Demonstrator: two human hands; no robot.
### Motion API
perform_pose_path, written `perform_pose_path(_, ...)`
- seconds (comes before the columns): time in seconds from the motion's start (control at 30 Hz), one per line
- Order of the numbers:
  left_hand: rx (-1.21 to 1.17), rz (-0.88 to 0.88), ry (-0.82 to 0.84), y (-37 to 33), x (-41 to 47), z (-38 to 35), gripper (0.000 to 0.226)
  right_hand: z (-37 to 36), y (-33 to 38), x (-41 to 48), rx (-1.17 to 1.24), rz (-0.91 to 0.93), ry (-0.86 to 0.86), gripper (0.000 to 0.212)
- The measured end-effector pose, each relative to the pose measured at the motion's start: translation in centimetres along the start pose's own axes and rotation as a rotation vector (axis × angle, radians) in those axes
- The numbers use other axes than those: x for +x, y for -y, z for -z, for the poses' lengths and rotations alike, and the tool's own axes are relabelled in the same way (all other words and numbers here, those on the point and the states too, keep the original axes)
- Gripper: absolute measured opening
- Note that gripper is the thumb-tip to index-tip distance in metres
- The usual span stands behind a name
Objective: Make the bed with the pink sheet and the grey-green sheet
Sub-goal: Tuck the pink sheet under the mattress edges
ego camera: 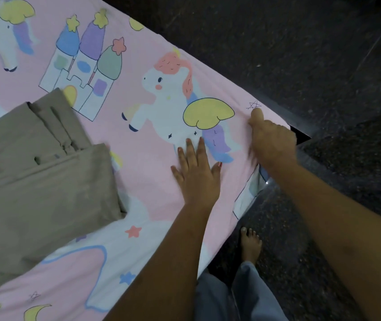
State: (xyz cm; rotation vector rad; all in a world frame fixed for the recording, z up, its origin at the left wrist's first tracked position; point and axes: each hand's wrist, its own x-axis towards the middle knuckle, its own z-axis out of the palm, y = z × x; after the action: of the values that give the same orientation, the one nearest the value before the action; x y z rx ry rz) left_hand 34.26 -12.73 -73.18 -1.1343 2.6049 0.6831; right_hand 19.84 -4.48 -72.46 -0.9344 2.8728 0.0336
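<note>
The pink sheet (pixel 138 140), printed with unicorns and a castle, is spread flat over the bed. The grey-green sheet (pixel 36 172) lies folded on top of it at the left. My left hand (pixel 196 172) rests palm down on the pink sheet, fingers spread, just below the unicorn print. My right hand (pixel 273 140) is at the bed's right edge, fingers curled over the pink sheet's border near the corner, thumb pointing up. Part of the sheet hangs down over the bed's side under my right wrist.
A dark speckled floor (pixel 324 54) surrounds the bed on the right. The dark bed frame corner (pixel 300 133) pokes out beyond the sheet. My bare foot (pixel 251 246) and grey trouser legs stand close to the bed's side.
</note>
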Motion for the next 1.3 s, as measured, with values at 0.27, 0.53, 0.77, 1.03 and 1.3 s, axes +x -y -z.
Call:
perform_pose_path(0.27,0.025,-0.01,-0.009,-1.8,1.4,-0.6,0.063,0.6,-1.9,0.0,0.24,-0.08,-0.019,0.042)
perform_pose_path(0.53,0.056,0.01,-0.025,-3.5,2.1,-1.1,0.062,1.0,-2.7,0.2,0.159,-0.082,0.006,0.052)
perform_pose_path(0.77,0.042,-0.049,0.034,-5.3,2.7,-0.4,0.062,1.0,-1.5,1.1,0.0,0.03,0.067,0.023)
perform_pose_path(1.03,0.074,-0.139,0.042,-5.8,2.0,-0.1,0.062,3.0,-5.1,1.9,-0.062,0.002,0.066,0.023)
perform_pose_path(1.3,0.081,-0.152,0.031,-6.3,2.0,-0.7,0.06,2.1,-5.9,1.2,0.389,-0.243,-0.025,0.021)
